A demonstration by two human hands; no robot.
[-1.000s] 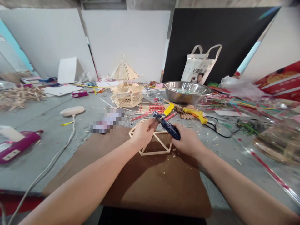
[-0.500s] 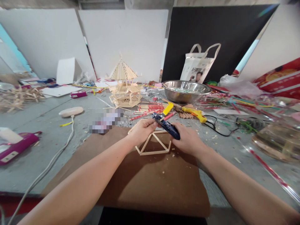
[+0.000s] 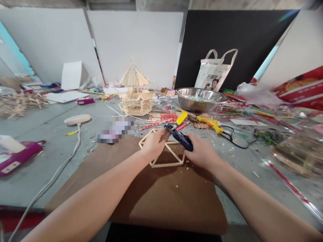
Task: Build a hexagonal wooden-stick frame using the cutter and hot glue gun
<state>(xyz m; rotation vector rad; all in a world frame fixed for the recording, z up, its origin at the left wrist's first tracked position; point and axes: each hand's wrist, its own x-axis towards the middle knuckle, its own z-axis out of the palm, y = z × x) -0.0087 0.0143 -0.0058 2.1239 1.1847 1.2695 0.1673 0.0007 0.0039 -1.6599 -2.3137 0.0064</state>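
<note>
My right hand [image 3: 202, 150] is wrapped round a pair of dark blue pliers [image 3: 183, 139], whose head points up and left. My left hand [image 3: 156, 143] is closed in a pinch on a thin wooden stick [image 3: 174, 127], whose tip shows at the head of the pliers. Whether the jaws bite on it I cannot tell. Beneath both hands, a flat frame of wooden sticks [image 3: 168, 165] with triangular braces lies on a brown sheet [image 3: 166, 198]. The left hand covers part of this frame. Small wood chips are scattered by its right corner.
Behind stands a stick-built pavilion model [image 3: 136, 101]. Red-marked sticks [image 3: 161, 117], a yellow glue gun [image 3: 212, 123] with black cord and a steel basin [image 3: 202, 104] lie beyond my hands. A white cable [image 3: 68, 161] runs along the left; a glass vessel [image 3: 295, 154] stands right.
My left hand has turned and shifted slightly right, now hiding more of the frame's inner brace. The pliers stay almost in place. The view has tilted a little.
</note>
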